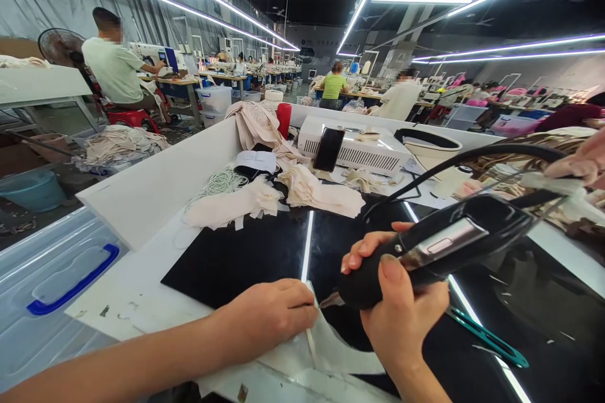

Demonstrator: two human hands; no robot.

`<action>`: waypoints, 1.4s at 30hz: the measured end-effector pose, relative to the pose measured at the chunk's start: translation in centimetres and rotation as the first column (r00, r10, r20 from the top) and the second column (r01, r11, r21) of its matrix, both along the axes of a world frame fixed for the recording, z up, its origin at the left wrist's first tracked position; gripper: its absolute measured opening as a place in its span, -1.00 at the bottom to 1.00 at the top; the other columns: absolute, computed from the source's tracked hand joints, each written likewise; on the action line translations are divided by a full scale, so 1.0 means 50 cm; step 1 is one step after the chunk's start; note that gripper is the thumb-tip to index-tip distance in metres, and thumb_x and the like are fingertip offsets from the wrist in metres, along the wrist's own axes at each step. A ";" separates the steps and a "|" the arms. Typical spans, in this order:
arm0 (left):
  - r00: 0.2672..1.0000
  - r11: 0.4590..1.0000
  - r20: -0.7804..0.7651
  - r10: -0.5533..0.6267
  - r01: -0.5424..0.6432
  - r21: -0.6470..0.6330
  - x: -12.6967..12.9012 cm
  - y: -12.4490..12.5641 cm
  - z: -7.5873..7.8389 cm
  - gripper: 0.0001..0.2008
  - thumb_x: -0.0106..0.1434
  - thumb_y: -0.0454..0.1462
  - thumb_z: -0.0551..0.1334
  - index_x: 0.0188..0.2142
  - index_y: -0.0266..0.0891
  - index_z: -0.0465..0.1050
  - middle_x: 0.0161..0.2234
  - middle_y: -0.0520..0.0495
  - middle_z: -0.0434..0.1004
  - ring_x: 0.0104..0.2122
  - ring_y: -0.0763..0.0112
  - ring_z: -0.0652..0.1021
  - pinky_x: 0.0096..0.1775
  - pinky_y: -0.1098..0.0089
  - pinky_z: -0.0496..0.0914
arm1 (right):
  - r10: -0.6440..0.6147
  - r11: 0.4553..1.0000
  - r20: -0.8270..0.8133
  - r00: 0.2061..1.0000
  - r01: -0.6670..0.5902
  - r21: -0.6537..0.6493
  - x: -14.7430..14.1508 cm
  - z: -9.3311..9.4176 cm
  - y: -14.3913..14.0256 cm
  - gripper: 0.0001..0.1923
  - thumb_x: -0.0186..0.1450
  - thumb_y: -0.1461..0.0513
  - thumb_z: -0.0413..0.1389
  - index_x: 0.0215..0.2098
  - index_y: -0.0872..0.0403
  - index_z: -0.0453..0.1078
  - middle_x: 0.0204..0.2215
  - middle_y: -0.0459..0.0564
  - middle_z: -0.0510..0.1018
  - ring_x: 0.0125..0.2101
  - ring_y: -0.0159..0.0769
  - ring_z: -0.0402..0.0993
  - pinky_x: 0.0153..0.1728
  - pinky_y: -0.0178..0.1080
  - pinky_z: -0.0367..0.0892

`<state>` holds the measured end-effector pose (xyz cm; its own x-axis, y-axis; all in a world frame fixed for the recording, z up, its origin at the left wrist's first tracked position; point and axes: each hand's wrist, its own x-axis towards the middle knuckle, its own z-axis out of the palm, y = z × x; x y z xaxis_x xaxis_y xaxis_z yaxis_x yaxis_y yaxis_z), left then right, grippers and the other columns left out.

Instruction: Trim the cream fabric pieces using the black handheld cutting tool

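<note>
- Left hand [282,313]: fingertips closed on the pale fabric piece [344,351].
- Right hand [401,312]: wrapped around the black handheld tool [439,249], tip near left hand.
- Pale fabric piece: across the near edge of the black sheet [236,258].

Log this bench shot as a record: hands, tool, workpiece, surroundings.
Left: left hand, fingertips pinching pale fabric
Right: right hand, wrapped around black handheld tool
Tool tip: beside left fingertips; contact with fabric unclear
Surface: glossy black sheet
Behind: phone leaning on white vented box
Right side: teal hand tool lying on sheet
</note>
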<state>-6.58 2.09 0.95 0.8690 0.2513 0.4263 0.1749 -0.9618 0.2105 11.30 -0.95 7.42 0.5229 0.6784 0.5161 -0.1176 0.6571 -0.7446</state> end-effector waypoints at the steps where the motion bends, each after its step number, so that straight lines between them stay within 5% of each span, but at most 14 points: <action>1: 1.000 1.000 0.000 0.000 0.000 0.006 0.000 0.000 0.000 -0.86 0.54 -0.41 0.14 -0.06 -0.31 0.48 -0.11 -0.10 0.53 -0.13 0.34 0.56 -0.07 0.39 0.54 | -0.001 1.000 0.002 1.000 0.001 -0.003 0.000 0.000 0.000 -0.65 0.29 0.18 0.33 -0.02 -0.02 0.37 -0.44 -0.19 0.54 -0.55 -0.35 0.48 -0.54 -0.24 0.48; 10: 1.000 0.998 0.013 -0.007 0.006 0.066 -0.001 0.002 -0.005 -0.86 0.52 -0.43 0.15 -0.03 -0.34 0.48 -0.10 -0.14 0.56 -0.04 0.29 0.59 0.01 0.38 0.56 | -0.027 1.000 -0.003 1.000 0.027 -0.007 0.008 0.012 -0.012 -0.64 0.27 0.16 0.35 -0.03 -0.01 0.39 -0.45 -0.18 0.54 -0.55 -0.35 0.47 -0.55 -0.23 0.49; 23: 1.000 1.000 -0.019 -0.008 0.008 -0.021 -0.006 0.006 -0.012 -0.85 0.55 -0.40 0.13 0.00 -0.28 0.45 -0.05 -0.12 0.54 -0.03 0.32 0.56 0.03 0.38 0.54 | -0.023 0.999 0.018 1.000 0.023 -0.043 0.010 0.011 -0.027 -0.65 0.28 0.14 0.34 -0.03 -0.02 0.38 -0.45 -0.18 0.53 -0.56 -0.33 0.47 -0.54 -0.21 0.48; 31: 0.999 0.999 0.017 -0.045 0.045 0.020 0.007 -0.012 0.025 -0.83 0.52 -0.46 0.12 0.00 -0.35 0.45 -0.08 -0.16 0.56 -0.02 0.30 0.57 0.06 0.34 0.54 | -0.066 0.997 0.012 0.998 0.067 -0.040 0.044 0.046 -0.077 -0.62 0.20 0.11 0.40 -0.09 0.00 0.43 -0.51 -0.15 0.54 -0.60 -0.30 0.46 -0.64 -0.23 0.47; 42: 1.000 0.999 0.023 -0.003 0.003 -0.033 0.023 -0.046 0.020 -0.83 0.53 -0.44 0.10 -0.04 -0.32 0.45 -0.19 -0.12 0.54 -0.16 0.29 0.56 -0.08 0.34 0.59 | -0.105 0.993 0.035 0.994 0.107 -0.053 0.069 0.019 -0.105 -0.61 0.20 0.13 0.41 -0.06 0.00 0.44 -0.51 -0.14 0.55 -0.59 -0.28 0.46 -0.62 -0.20 0.49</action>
<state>-5.42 -0.20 1.96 0.8599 0.2630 0.4375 0.1669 -0.9548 0.2460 14.73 -6.20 8.35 0.5772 0.6474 0.4977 -0.0245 0.6230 -0.7819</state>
